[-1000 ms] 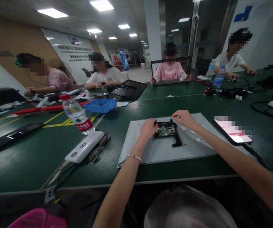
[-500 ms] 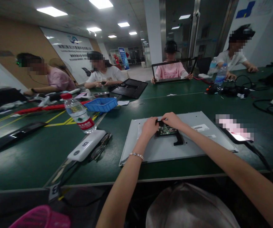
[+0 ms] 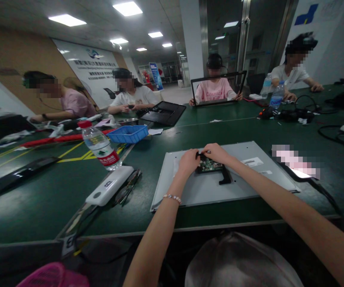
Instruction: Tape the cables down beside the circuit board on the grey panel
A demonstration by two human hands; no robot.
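Observation:
A flat grey panel (image 3: 172, 191), like the back of a display, lies on the table before me. On its middle rests a green circuit board (image 3: 210, 165) with a black plastic bracket (image 3: 225, 177) around it, one arm of which reaches toward me. My left hand (image 3: 189, 161) is closed at the far left corner of the bracket, fingertips pinching its black edge. Close beside it, my right hand (image 3: 215, 153) also pinches at the bracket's far edge. The fingers partly hide what lies between them. White labels (image 3: 252, 162) show on the panel to the right.
Left of the panel are a white power bank (image 3: 110, 186), glasses (image 3: 127, 187), a water bottle (image 3: 103, 148) and a blue tray (image 3: 128, 134). A phone (image 3: 299, 163) with a cable lies right. Across the table, a person in pink (image 3: 214, 89) holds a black frame (image 3: 220, 104); several others sit around.
Both hands stay at the bracket's far edge, with only slight finger movement. The view has shifted a little. The panel and board have not moved.

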